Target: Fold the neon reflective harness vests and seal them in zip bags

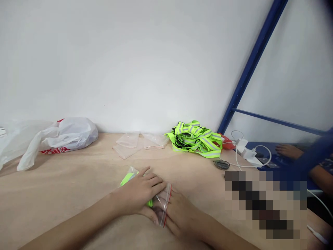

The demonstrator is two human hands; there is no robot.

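Observation:
A clear zip-lock bag (pixel 161 205) with a red-edged seal lies on the table between my hands, its mouth facing right. Inside it, neon yellow-green material with a grey stripe (pixel 127 177) shows at the left end. My left hand (pixel 142 192) rests flat across the bag, fingers spread and thumb near the lower edge. From the right, my right hand (pixel 182 215) reaches into the bag's mouth; its fingers look stretched out behind the clear plastic, their tips covered by the left hand. Whether they touch the neon material is hidden.
Flat clear bags (pixel 154 140) lie near the wall, beside a heap of neon reflective straps (pixel 195 139). White plastic bags (pixel 75 135) sit left. At right are a dark computer mouse (pixel 221 164), white chargers with cables (pixel 247 151), a blue frame (pixel 249 69) and another person's hand (pixel 287 151).

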